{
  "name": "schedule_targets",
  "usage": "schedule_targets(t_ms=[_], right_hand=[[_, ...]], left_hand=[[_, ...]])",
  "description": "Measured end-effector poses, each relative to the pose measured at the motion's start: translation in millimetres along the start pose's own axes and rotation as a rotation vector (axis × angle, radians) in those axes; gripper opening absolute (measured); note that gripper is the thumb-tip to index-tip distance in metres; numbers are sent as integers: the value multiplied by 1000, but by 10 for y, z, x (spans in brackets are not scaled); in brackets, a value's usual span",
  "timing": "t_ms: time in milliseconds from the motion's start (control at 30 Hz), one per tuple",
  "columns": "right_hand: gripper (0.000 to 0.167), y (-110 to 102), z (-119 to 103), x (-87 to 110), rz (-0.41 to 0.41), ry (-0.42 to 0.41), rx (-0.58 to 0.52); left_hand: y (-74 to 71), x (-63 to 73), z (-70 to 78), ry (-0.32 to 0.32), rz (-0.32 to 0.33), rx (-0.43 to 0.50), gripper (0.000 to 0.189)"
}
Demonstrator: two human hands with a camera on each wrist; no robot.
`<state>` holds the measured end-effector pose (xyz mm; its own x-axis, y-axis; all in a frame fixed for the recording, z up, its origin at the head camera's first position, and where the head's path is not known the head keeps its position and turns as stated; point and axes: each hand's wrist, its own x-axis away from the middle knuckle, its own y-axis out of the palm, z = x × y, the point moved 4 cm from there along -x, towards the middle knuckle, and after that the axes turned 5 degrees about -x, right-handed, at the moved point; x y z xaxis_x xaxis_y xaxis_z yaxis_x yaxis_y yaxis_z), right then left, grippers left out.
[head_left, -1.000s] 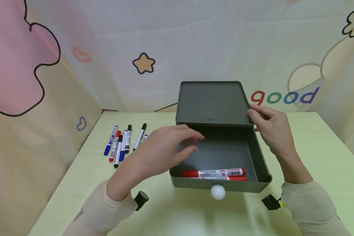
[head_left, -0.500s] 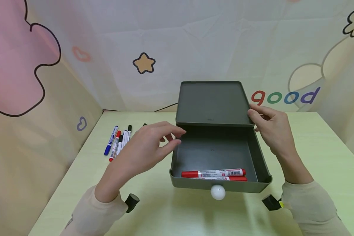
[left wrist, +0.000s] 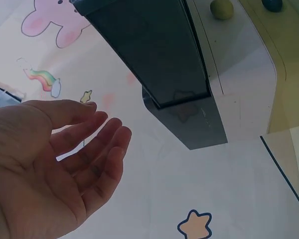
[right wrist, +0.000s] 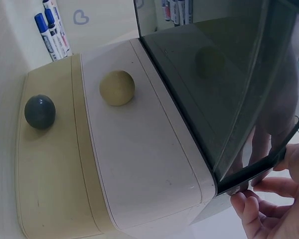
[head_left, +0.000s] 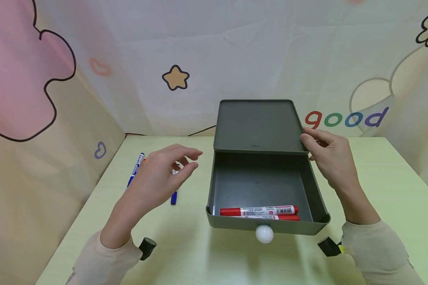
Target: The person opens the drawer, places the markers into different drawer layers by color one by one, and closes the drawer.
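Note:
My left hand [head_left: 157,174] is raised over the table, left of the pulled-out grey drawer [head_left: 264,225]. Its fingers curve loosely and hold nothing, as the left wrist view also shows. Inside the drawer, two red-capped whiteboard markers [head_left: 258,210] lie along its front wall, which bears a white round knob [head_left: 264,234]. With curled fingers and thumb, my right hand [head_left: 329,158] holds the right edge of the drawer unit's grey top [head_left: 260,122]. Beneath and behind my left hand lie more markers; a blue-and-white marker [head_left: 135,169] and a blue cap [head_left: 173,198] still show past it.
In the right wrist view, a white drawer [right wrist: 144,149] with a cream knob and a yellow drawer [right wrist: 55,184] with a dark knob belong to the same unit. Several blue-capped markers [right wrist: 50,37] lie beyond. A patterned cloth [head_left: 256,47] hangs behind the table.
My left hand has moved left, out from above the drawer to over the loose markers, covering most of them. My right hand has stayed on the unit's edge.

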<state>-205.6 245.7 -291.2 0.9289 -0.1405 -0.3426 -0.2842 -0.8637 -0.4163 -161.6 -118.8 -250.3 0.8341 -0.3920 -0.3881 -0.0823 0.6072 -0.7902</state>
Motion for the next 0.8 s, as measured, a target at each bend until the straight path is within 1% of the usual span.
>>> schedule_targets(t_ms=[100,233,567,800], right_hand=[[41,-3,-3,4,0,-2,2],[41,-1,-5,7,-1,-6,0],[40,-1,3,11,-3,-3,-3],[40,-5,6,14,1,-3,3]], left_hand=[[-42,5,-49,-12,48,5,25],[-94,25,-114,-42,94,11,27],[-181,103,-268,-143,153,6,29],[-241,127,-411,-201,210,-35,29]])
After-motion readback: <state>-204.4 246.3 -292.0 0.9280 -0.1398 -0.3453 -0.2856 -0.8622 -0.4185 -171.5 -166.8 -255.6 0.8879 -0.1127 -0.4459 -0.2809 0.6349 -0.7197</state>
